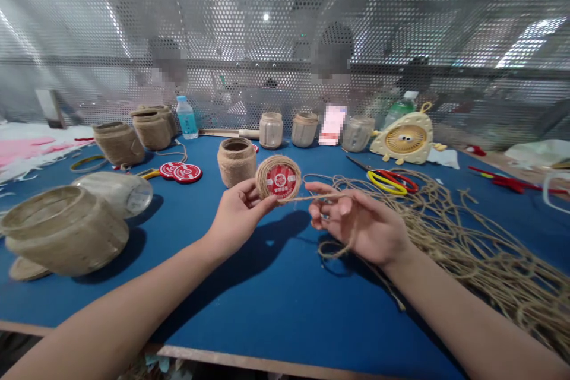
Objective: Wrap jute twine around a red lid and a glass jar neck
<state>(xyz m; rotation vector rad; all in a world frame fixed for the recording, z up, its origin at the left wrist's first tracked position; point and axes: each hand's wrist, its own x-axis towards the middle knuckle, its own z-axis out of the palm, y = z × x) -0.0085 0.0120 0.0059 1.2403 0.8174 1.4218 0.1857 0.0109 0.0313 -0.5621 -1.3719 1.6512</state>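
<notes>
My left hand [243, 208] grips a roll of jute twine [293, 169] by its lower edge, its round red label facing me. From the roll a strand runs taut to my right hand [360, 219], passing across the fingers near the thumb tip. The strand then hangs in a loop [332, 249] below that palm. Beside and under my right forearm lies a big loose tangle of twine [472, 237]. Just behind my left hand stands a twine-wrapped jar [236, 160].
At left are a tipped glass jar [120, 193], a large wrapped jar [66, 228] and red round labels [187, 173]. Scissors [387, 181] lie behind the tangle, near a yellow fan [403, 136]. Several jars and a water bottle [186, 119] line the perforated metal screen [285, 29].
</notes>
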